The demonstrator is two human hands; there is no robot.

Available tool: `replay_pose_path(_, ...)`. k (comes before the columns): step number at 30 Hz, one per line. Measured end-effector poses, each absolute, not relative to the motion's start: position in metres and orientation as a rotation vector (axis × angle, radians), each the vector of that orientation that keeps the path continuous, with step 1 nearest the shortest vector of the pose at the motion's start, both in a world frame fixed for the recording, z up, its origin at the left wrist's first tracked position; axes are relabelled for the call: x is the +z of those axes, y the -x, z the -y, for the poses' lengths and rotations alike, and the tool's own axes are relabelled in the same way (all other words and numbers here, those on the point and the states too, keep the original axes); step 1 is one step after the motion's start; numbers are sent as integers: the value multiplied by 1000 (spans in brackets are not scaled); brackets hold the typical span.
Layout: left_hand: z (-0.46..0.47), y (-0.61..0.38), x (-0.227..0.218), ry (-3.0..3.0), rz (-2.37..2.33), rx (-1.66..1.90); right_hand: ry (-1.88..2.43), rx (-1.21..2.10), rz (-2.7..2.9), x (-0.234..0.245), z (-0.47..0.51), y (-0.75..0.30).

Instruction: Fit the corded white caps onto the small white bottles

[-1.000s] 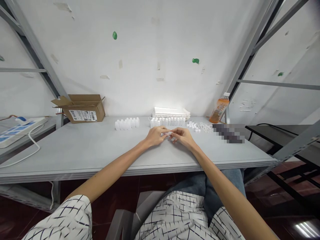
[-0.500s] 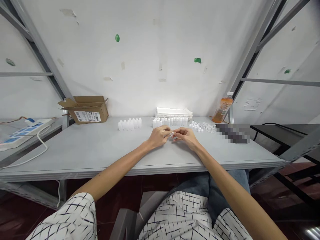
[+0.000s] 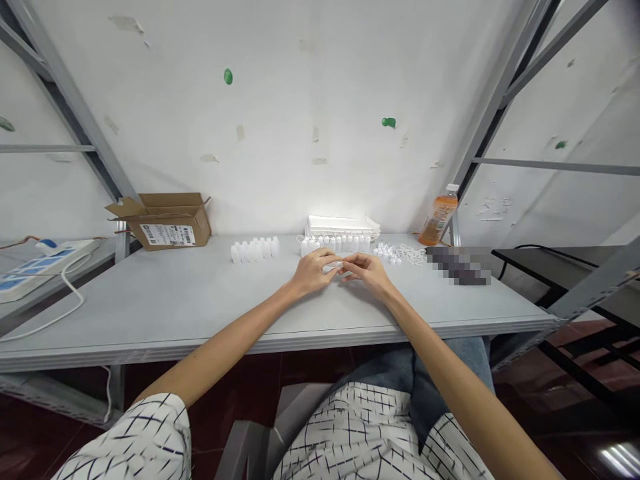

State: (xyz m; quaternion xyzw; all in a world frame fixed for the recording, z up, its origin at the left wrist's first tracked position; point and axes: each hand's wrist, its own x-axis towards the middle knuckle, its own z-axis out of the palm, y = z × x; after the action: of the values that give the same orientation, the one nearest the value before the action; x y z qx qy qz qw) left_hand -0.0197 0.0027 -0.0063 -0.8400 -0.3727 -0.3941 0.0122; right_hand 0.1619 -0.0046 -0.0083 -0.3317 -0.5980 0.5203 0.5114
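Note:
My left hand (image 3: 313,271) and my right hand (image 3: 371,272) meet fingertip to fingertip above the grey table (image 3: 175,303). Between them is a small white piece (image 3: 332,267), pinched by the fingers of both hands; its exact kind is too small to make out. Just behind my hands stands a row of small white bottles (image 3: 353,243), partly covered by my left fingers. Farther left is a second group of white bottles (image 3: 255,250). To the right of my right hand lie small white caps (image 3: 387,253) and a loose heap of white cord (image 3: 412,255).
A white stack (image 3: 343,225) lies behind the bottle row. An open cardboard box (image 3: 170,223) sits at the back left, near a power strip (image 3: 37,267) on a side surface. An orange drink bottle (image 3: 439,217) leans at the back right, beside a dark pixelated item (image 3: 459,265).
My fingers have shifted slightly around the small white piece, and more of it shows by my left hand. The whole view has slid a little to the left.

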Motion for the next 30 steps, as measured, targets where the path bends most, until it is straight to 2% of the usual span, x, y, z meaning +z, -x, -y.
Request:
replay_pose_path(6, 0, 18, -5, 2626, 1309, -1179, 779, 1245, 1412, -13, 1, -161)
replay_pose_path(30, 5, 18, -3, 2794, 1230, -1161, 845, 1210, 1489, -8, 4, -163)
